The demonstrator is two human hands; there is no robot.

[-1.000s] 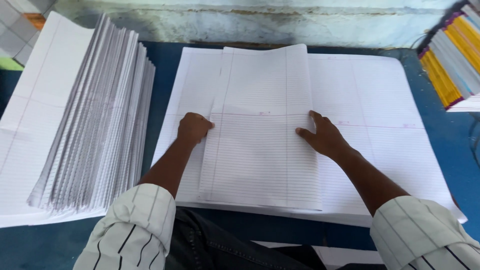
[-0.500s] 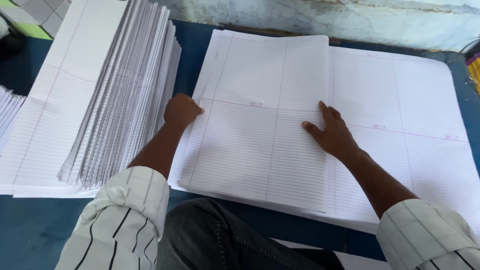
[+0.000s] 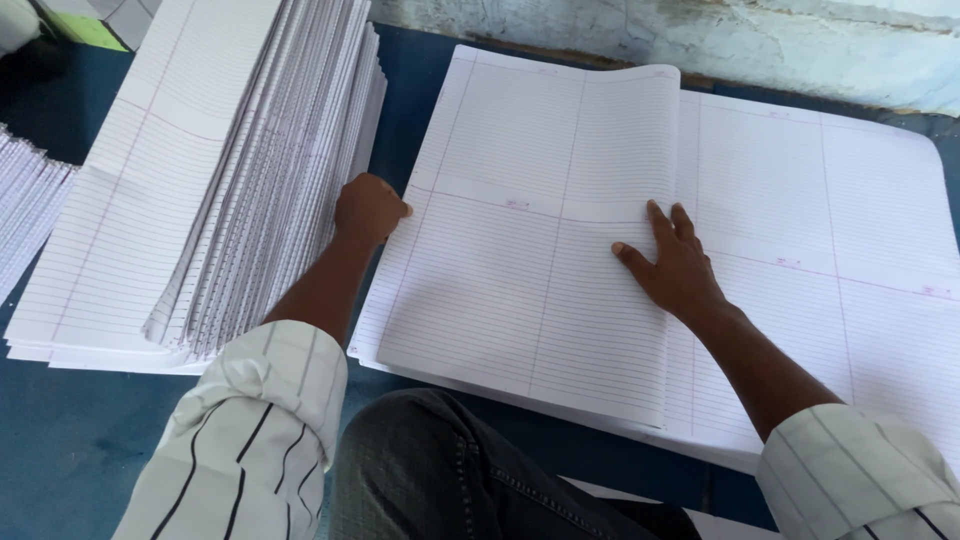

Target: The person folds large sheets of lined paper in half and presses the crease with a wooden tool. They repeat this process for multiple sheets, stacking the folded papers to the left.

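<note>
A wide stack of large white ruled sheets point(image 3: 820, 230) lies on the blue surface in front of me. On its left half rests a folded ruled sheet point(image 3: 530, 260), its free edge running down the middle of the stack. My left hand point(image 3: 368, 208) is closed at the folded sheet's left edge, gripping it. My right hand point(image 3: 672, 268) lies flat with spread fingers on the sheet's right edge, pressing it down.
To the left stands a tall fanned pile of folded ruled sheets point(image 3: 240, 170). More sheets point(image 3: 25, 205) show at the far left edge. A pale painted wall point(image 3: 700, 40) runs along the back. My knee in dark trousers point(image 3: 450, 480) is in the foreground.
The view has shifted left and closer. My left hand has slid out to the folded sheet's left edge and my right hand has stayed on its right edge.
</note>
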